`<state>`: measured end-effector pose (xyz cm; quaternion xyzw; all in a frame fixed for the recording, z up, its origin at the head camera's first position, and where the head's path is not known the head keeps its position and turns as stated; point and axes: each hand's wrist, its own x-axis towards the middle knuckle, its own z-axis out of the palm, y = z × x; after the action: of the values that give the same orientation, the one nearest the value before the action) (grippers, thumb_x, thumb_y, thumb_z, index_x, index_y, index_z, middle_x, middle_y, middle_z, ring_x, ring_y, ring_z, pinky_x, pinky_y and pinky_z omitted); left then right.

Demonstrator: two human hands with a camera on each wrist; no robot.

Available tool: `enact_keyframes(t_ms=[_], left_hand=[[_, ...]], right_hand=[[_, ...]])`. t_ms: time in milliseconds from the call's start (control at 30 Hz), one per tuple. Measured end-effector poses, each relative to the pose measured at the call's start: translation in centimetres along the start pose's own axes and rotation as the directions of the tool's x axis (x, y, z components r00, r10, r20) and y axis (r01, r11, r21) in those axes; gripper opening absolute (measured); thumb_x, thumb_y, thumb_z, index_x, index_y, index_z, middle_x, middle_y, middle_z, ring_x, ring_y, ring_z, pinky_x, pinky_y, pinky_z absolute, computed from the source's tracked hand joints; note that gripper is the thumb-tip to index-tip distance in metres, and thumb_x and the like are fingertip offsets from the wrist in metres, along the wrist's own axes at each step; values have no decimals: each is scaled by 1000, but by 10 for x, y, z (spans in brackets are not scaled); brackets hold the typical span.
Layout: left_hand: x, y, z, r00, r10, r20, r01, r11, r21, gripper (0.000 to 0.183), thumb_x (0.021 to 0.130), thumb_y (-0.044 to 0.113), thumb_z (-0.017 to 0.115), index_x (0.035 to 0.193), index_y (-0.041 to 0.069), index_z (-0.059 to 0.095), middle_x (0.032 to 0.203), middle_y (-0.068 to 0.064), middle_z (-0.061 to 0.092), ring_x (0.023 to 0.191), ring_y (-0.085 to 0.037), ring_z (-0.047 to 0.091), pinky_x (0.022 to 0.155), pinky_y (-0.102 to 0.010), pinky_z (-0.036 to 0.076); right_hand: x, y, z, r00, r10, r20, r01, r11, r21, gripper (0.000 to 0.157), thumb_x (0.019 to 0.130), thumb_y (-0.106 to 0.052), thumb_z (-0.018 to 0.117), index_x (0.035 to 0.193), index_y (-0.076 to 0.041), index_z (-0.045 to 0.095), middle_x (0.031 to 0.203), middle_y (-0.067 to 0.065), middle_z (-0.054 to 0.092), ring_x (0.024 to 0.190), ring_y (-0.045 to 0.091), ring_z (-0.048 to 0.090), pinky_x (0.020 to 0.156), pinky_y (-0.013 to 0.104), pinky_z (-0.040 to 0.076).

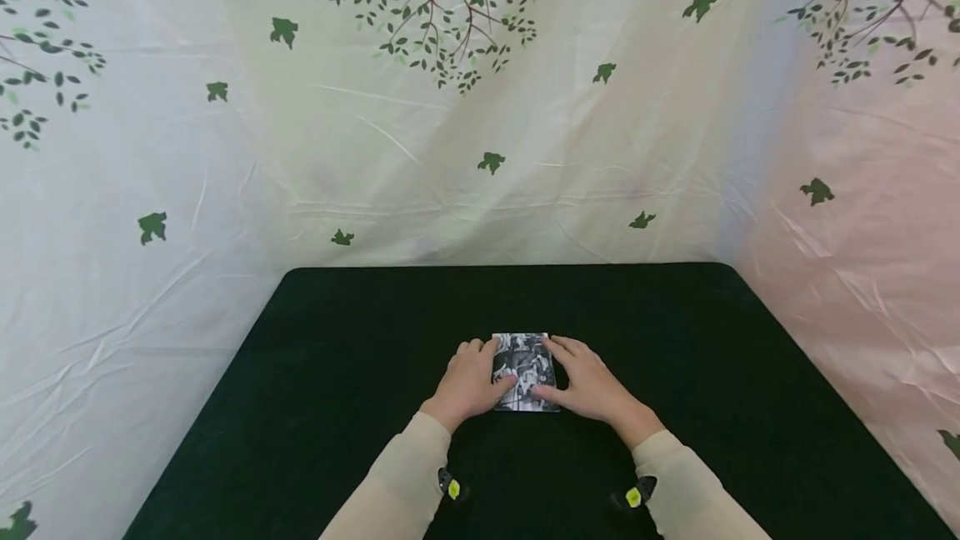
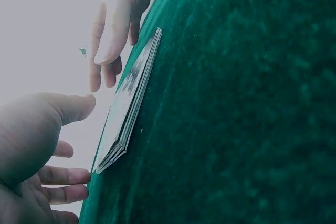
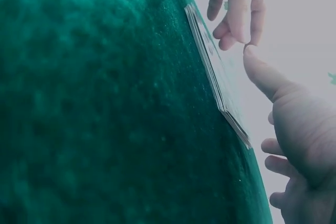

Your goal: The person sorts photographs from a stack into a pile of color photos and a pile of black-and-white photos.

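Observation:
A thin, nearly square stack of flat layers (image 1: 525, 361) lies on the dark cloth, a black-and-white picture on its top face. Several pale layer edges show along the side of the stack (image 2: 137, 106) in the left wrist view. My left hand (image 1: 468, 382) is at its left edge, thumb reaching over the picture. At the right edge is my right hand (image 1: 592, 382), its thumb likewise over the top face. Both hands have their fingers extended; in the wrist views the thumbs hover above the stack (image 3: 212, 69), and nothing is gripped.
Dark green cloth (image 1: 360, 332) covers the table under the stack. Behind and beside the table hang pale curtains (image 1: 420, 182) printed with leaves and branches. A dark wrist device with a yellow-green mark (image 1: 453, 488) sits at the left sleeve, and a similar device (image 1: 634, 497) at the right.

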<state>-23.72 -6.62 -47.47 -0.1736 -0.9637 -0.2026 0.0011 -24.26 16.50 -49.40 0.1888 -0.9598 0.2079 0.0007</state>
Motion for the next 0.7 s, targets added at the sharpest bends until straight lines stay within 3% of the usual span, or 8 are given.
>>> enact_keyframes(t_ms=[233, 467, 700], left_hand=[[1, 1, 8, 1000, 0, 11, 0, 1000, -12, 74, 88, 51, 63, 143, 6, 43, 128, -16, 51, 106, -26, 47, 91, -44, 44], [-2, -2, 17, 1000, 8, -6, -8, 999, 39, 75, 83, 55, 68, 135, 4, 53, 122, -12, 51, 101, -23, 43, 85, -39, 43], [-3, -3, 18, 1000, 2, 3, -2, 1000, 10, 73, 82, 53, 69, 134, 3, 54, 121, -11, 50, 99, -23, 42, 83, -38, 41]], right_hand=[[-1, 3, 5, 999, 29, 34, -29, 1000, 12, 90, 77, -70, 62, 149, -21, 36, 151, 12, 34, 139, 36, 27, 105, 60, 27], [-2, 4, 9, 998, 11, 54, -12, 1000, 13, 86, 76, -67, 66, 145, -21, 44, 149, 11, 36, 137, 35, 29, 106, 59, 26], [-4, 2, 9, 998, 24, 52, -25, 1000, 14, 86, 75, -69, 66, 144, -23, 45, 148, 11, 36, 136, 36, 30, 104, 60, 28]])
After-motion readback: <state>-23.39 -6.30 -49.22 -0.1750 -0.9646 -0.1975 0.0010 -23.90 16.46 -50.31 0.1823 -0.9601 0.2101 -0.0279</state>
